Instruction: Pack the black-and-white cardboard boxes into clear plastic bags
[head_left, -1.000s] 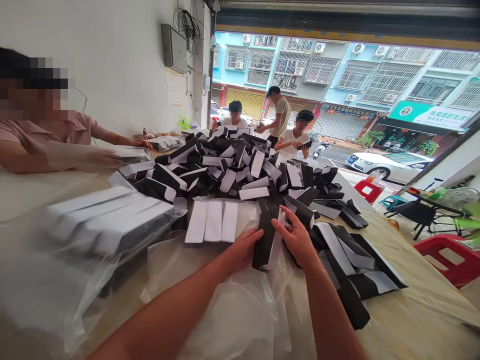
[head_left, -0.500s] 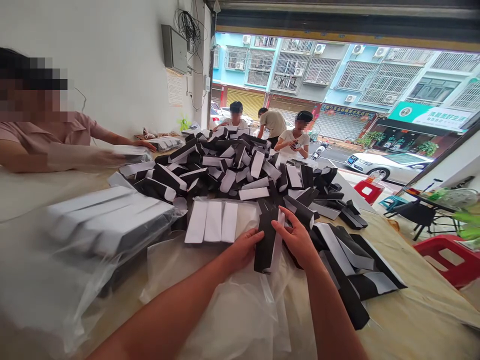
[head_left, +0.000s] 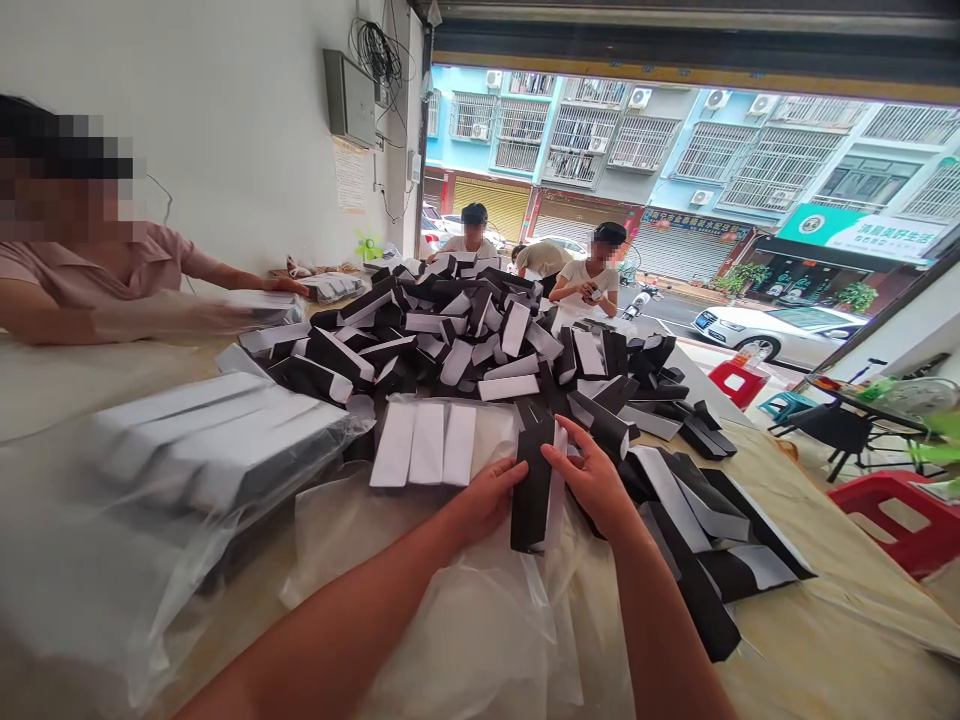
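Observation:
Between my two hands stands a long, narrow black-and-white paper box [head_left: 534,480], its black side facing me. My left hand [head_left: 491,492] grips its left edge, thumb on the black face. From the right, my right hand [head_left: 592,475] pinches the white side, fingers near the upper part. Just left of it, three white boxes [head_left: 426,445] lie side by side in a clear plastic bag [head_left: 495,430]. More clear plastic sheeting [head_left: 450,640] spreads beneath my forearms.
A large heap of black-and-white boxes [head_left: 457,360] covers the table's middle. Filled plastic-wrapped packs [head_left: 225,430] sit at left, loose boxes [head_left: 705,520] at right. A person in pink [head_left: 135,270] handles a pack at left; others work beyond the heap. A red stool [head_left: 892,510] stands at right.
The box in my hands has shifted very slightly, and my fingers stay on it. Across the heap, one person has bent lower.

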